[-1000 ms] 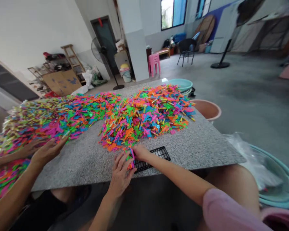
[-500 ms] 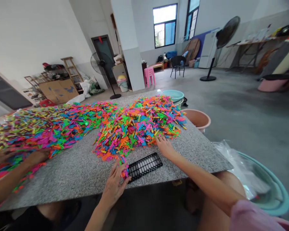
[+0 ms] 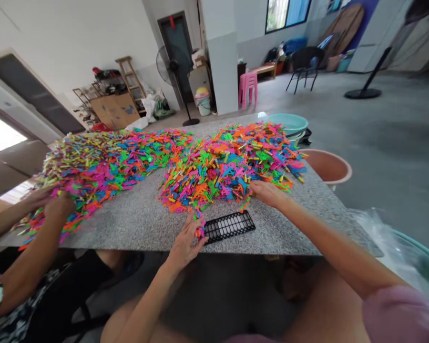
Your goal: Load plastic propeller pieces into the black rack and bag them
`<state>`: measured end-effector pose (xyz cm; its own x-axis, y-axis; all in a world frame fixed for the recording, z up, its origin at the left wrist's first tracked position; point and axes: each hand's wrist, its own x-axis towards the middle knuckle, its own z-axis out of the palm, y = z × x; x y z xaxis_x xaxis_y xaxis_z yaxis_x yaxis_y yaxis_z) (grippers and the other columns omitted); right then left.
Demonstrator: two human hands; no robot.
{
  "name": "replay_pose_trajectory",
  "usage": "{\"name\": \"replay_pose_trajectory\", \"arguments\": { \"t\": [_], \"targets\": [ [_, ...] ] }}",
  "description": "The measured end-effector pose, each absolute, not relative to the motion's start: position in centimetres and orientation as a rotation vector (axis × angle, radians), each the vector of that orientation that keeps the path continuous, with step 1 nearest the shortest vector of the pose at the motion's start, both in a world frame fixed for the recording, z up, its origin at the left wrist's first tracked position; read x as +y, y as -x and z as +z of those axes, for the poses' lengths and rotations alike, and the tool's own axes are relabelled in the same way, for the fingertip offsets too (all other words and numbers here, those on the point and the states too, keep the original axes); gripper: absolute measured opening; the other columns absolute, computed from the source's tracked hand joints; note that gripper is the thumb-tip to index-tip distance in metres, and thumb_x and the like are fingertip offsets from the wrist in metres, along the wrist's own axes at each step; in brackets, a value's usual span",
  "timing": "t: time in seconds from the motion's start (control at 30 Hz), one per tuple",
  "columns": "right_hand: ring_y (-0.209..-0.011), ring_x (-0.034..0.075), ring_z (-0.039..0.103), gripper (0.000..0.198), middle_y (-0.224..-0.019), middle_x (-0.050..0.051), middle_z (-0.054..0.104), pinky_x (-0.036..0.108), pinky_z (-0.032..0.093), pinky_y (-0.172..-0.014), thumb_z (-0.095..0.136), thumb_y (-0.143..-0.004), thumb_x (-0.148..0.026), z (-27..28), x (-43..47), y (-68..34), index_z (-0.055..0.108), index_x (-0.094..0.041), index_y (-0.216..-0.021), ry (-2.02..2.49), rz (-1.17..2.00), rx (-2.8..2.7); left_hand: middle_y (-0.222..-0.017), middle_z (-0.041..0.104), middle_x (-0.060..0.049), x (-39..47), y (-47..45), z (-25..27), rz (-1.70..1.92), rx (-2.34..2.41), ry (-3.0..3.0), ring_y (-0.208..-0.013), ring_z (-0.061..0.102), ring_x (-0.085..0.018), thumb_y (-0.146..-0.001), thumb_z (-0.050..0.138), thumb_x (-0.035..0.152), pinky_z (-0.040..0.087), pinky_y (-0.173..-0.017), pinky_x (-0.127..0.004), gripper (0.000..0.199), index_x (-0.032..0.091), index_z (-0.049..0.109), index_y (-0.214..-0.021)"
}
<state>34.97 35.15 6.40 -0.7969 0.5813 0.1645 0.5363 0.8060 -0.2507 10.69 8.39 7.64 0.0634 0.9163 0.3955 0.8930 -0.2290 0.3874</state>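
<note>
My left hand [image 3: 186, 240] is at the left end of a black openwork plastic tray [image 3: 230, 226], its fingers and thumb closed around several small bright plastic pieces [image 3: 199, 226]. These are pink, blue and orange and stand close together against the tray's end. At the front right of a big heap of similar plastic pieces [image 3: 214, 176], my right hand [image 3: 266, 193] has its fingertips drawn together. An orange piece [image 3: 244, 206] hangs just below those fingertips, over the tray's back edge; the exact grip is partly hidden.
A speckled stone table [image 3: 136, 214] bears a second long heap [image 3: 103, 166] at left, where a co-worker's hands [image 3: 59, 209] are in the pieces. By the right edge stand a brown basin [image 3: 327, 166] and a turquoise basin [image 3: 289, 123]. Clear plastic bags [image 3: 382, 238] lie near my right arm.
The view has swung right and down. My right hand has gone from fingers spread at the heap's edge to drawn together, with an orange piece below. My left hand keeps its hold.
</note>
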Motion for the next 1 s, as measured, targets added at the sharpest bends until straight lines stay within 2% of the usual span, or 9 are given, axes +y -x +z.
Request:
{"name": "replay_pose_trajectory", "arguments": {
  "t": [0.13, 0.2, 0.27, 0.43, 0.6, 0.73, 0.87, 0.9, 1.0],
  "targets": [
    [-0.072, 0.017, 0.064, 0.01, -0.077, 0.003, 0.067, 0.026, 0.049, -0.068, 0.056, -0.081, -0.017, 4.4, 27.3, -32.4, 0.06, -0.016, -0.09, 1.042, 1.001, -2.331, -0.133, 0.059, -0.013, 8.4, -10.8, 8.0, 0.872, 1.927, -2.218, -0.145, 0.025, -0.028, -0.09, 0.058, 0.023, 0.039, -0.11, -0.053, 0.039, 0.021, 0.048, -0.128],
    [-0.069, 0.016, 0.066, 0.012, -0.077, 0.002, 0.068, 0.025, 0.05, -0.064, 0.057, -0.081, -0.02, 3.3, 22.9, -29.8, 0.06, -0.016, -0.092, 0.921, 1.433, -2.209, -0.133, 0.059, -0.012, 8.5, -10.9, 8.2, 0.869, 1.938, -2.202, -0.145, 0.025, -0.028, -0.09, 0.058, 0.025, 0.04, -0.11, -0.052, 0.037, 0.021, 0.049, -0.126],
    [-0.07, 0.017, 0.068, 0.012, -0.079, 0.003, 0.07, 0.024, 0.05, -0.063, 0.056, -0.082, -0.02, 2.7, 19.8, -27.5, 0.061, -0.016, -0.092, 0.866, 1.549, -2.164, -0.133, 0.06, -0.012, 8.5, -11.0, 8.2, 0.879, 1.941, -2.192, -0.145, 0.026, -0.027, -0.09, 0.058, 0.025, 0.04, -0.11, -0.051, 0.034, 0.02, 0.05, -0.122],
    [-0.079, 0.023, 0.069, 0.014, -0.08, 0.008, 0.072, 0.026, 0.046, -0.068, 0.061, -0.078, -0.019, 3.7, 18.5, -25.3, 0.066, -0.016, -0.091, 1.095, 1.069, -2.561, -0.133, 0.06, -0.012, 8.6, -11.2, 8.5, 0.859, 1.957, -2.14, -0.145, 0.025, -0.028, -0.09, 0.055, 0.027, 0.039, -0.111, -0.05, 0.035, 0.02, 0.05, -0.123],
    [-0.088, 0.027, 0.07, 0.025, -0.092, 0.015, 0.073, 0.028, 0.046, -0.07, 0.058, -0.081, -0.018, 4.9, 17.9, -25.0, 0.065, -0.013, -0.105, 1.005, 0.831, -2.817, -0.138, 0.055, -0.012, 8.7, -11.4, 8.9, 0.833, 1.905, -2.192, -0.146, 0.024, -0.03, -0.085, 0.064, 0.032, 0.038, -0.111, -0.051, 0.058, 0.02, 0.043, -0.138],
    [-0.088, 0.024, 0.069, 0.025, -0.092, 0.012, 0.073, 0.027, 0.047, -0.072, 0.053, -0.086, -0.019, 4.6, 18.3, -25.5, 0.066, -0.014, -0.108, 0.877, 0.862, -2.824, -0.129, 0.063, -0.009, 9.2, -11.1, 8.2, 0.943, 1.92, -2.237, -0.144, 0.028, -0.027, -0.09, 0.059, 0.032, 0.04, -0.11, -0.05, 0.038, 0.022, 0.056, -0.127],
    [-0.104, 0.02, 0.063, 0.034, -0.109, 0.006, 0.07, 0.025, 0.047, -0.086, 0.054, -0.086, -0.012, 5.7, 25.6, -28.6, 0.065, -0.023, -0.117, 1.0, 0.504, -2.76, -0.131, 0.063, -0.007, 9.4, -10.4, 7.2, 1.008, 1.878, -2.248, -0.144, 0.03, -0.027, -0.091, 0.058, 0.034, 0.043, -0.108, -0.05, 0.033, 0.024, 0.06, -0.122],
    [-0.106, 0.019, 0.062, 0.037, -0.114, 0.007, 0.068, 0.026, 0.047, -0.087, 0.049, -0.088, -0.009, 6.2, 28.1, -29.7, 0.062, -0.023, -0.121, 1.255, 0.271, -2.697, -0.131, 0.063, -0.007, 9.5, -10.2, 7.0, 1.009, 1.869, -2.252, -0.143, 0.03, -0.027, -0.091, 0.058, 0.035, 0.042, -0.109, -0.05, 0.033, 0.024, 0.061, -0.122],
    [-0.112, 0.025, 0.057, 0.034, -0.122, 0.018, 0.059, 0.032, 0.048, -0.088, 0.044, -0.089, -0.004, 7.5, 34.8, -32.2, 0.062, -0.013, -0.117, 1.433, 0.02, -2.655, -0.131, 0.063, -0.006, 9.6, -9.9, 6.9, 1.0, 1.877, -2.248, -0.142, 0.032, -0.028, -0.09, 0.059, 0.038, 0.04, -0.11, -0.052, 0.033, 0.026, 0.063, -0.121]
  ]
}}
